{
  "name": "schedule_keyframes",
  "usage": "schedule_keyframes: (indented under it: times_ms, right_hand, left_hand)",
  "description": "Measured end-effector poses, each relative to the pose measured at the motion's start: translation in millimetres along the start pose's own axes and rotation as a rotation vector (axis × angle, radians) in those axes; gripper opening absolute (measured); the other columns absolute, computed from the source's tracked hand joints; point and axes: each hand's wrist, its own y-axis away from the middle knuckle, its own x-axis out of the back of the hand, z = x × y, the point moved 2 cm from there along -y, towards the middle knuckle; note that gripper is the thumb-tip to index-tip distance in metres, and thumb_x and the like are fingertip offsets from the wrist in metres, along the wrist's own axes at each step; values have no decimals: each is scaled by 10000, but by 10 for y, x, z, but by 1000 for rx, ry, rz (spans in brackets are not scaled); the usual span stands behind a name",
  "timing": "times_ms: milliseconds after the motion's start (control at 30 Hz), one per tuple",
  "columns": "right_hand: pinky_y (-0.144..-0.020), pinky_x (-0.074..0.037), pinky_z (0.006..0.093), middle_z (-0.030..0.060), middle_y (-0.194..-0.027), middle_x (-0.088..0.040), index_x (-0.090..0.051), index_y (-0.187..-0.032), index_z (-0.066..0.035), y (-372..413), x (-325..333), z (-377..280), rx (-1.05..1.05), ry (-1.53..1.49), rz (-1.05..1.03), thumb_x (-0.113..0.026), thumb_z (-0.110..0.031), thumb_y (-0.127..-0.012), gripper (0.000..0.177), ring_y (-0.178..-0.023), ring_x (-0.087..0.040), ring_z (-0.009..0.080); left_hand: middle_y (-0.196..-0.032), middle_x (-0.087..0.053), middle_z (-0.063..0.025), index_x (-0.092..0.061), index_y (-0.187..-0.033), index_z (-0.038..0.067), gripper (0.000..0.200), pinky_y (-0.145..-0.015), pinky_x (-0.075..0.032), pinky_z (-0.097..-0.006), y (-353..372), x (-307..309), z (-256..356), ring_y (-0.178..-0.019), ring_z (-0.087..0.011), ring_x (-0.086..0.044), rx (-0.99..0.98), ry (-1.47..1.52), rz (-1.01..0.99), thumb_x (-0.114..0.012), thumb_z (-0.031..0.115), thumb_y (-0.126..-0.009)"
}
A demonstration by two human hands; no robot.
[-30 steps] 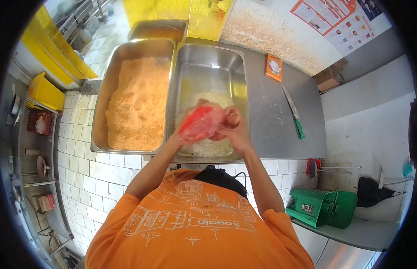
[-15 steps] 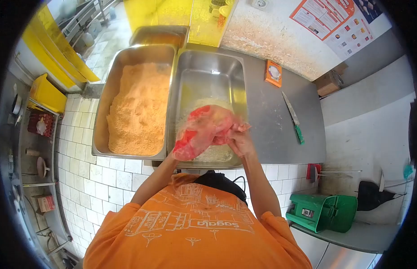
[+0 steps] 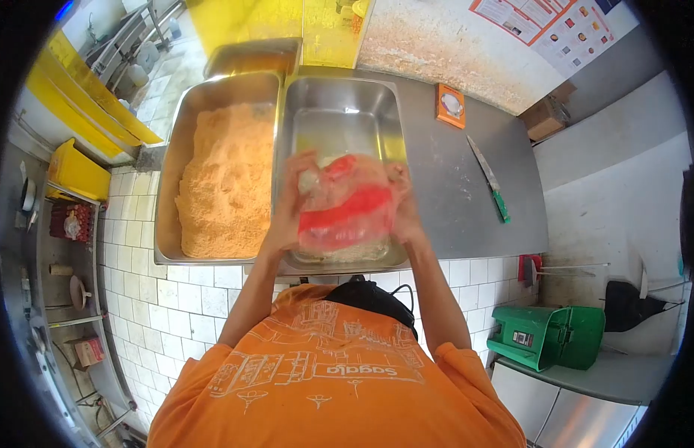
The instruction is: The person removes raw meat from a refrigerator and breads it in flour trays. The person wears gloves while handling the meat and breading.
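Between my two hands is a clear plastic bag with red print, with something pale inside, smeared by motion. My left hand grips its left side, and my right hand has the right side, fingers curled at its upper corner. Both are above a steel pan with some pale, crumbly matter at its near end. Just left of it stands another steel pan, holding orange powder.
A knife with a green handle and an orange box lie on the grey worktop to the right. Behind the pans is another steel container. A green bin stands at the lower right.
My left hand has moved up to the bag's left side, and my hands are further apart. The bag now faces up, spread wider between them. The view has shifted slightly.
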Motion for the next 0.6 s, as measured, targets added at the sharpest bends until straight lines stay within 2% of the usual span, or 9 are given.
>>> schedule_keyframes:
  times_ms: [67, 100, 167, 333, 400, 467, 500, 533, 600]
  right_hand:
    - [-898, -464, 251, 26, -1085, -613, -565, -1122, -49, 59, -21, -115, -158, 227, -131, -663, 125, -745, 426, -1041, -576, 117]
    - [-898, -464, 251, 26, -1085, -613, -565, -1122, -49, 78, 50, -56, -161, 228, -131, -663, 125, -745, 426, -1041, -576, 117]
    - [-915, -475, 284, 55, -1181, -621, -519, -1294, -29, 99, 115, 52, 135, 480, -341, -719, 43, -746, 587, -1074, -589, 130]
    - [-848, -486, 291, 30, -1007, -623, -561, -1136, -39, 213, 199, 358, 391, 939, 31, -730, -6, -748, 425, -947, -595, 121]
    - [-803, -490, 278, 20, -931, -610, -568, -1065, -44, 153, 285, 476, 534, 1129, 76, -715, 4, -757, 345, -885, -589, 110]
    - [-730, -471, 249, 3, -835, -541, -522, -962, -56, -54, 426, 620, 275, 414, 361, -692, 35, -765, 275, -788, -538, 82]
    - [-691, -471, 246, -5, -821, -511, -481, -977, -55, -319, 936, 1025, 341, -434, -44, -667, 59, -782, 292, -763, -510, 67]
    - [-691, -471, 246, -5, -821, -511, -481, -977, -55, -359, 1025, 1019, 345, -436, -48, -667, 59, -782, 292, -763, -510, 67]
    - [-702, -482, 258, 1, -850, -526, -459, -980, -59, -402, 1094, 999, 52, -198, 292, -628, -52, -867, 204, -778, -527, 89]
  left_hand:
    - [-1281, -548, -86, -448, -1387, 100, 756, -974, -450, -320, -59, -75, 181, -1119, -200, -569, 106, 128, -108, -794, 184, -720]
    - [-1277, -554, -90, -472, -1360, 83, 759, -960, -454, -327, -60, -122, 204, -1124, -205, -568, 207, 255, -210, -808, 194, -688]
    - [-1233, -581, -104, -511, -1307, 71, 698, -941, -459, -354, -57, -150, 44, -1119, -234, -577, 326, 150, -243, -799, 165, -677]
    - [-1083, -649, -140, -618, -1130, 50, 498, -879, -467, -397, 46, -366, -98, -1069, -320, -598, 543, -137, -137, -758, 100, -655]
    - [-939, -632, -115, -636, -1034, 41, 379, -806, -475, -367, 96, -477, 148, -903, -283, -596, -291, -635, -112, -763, 87, -680]
    - [-856, -592, -112, -617, -925, 44, 308, -753, -457, -366, 235, -554, 39, -835, -295, -573, -331, -535, -256, -749, 83, -649]
    - [-772, -553, -110, -598, -815, 48, 243, -701, -439, -364, 280, -597, -25, -767, -307, -550, -383, -429, -410, -735, 79, -617]
    - [-772, -553, -110, -598, -815, 48, 243, -701, -439, -364, 286, -629, -76, -767, -307, -550, -387, -433, -411, -735, 79, -617]
    - [-684, -480, -87, -543, -718, 50, 230, -602, -406, -388, 271, -697, -69, -651, -311, -504, -534, -389, -392, -708, 55, -557]
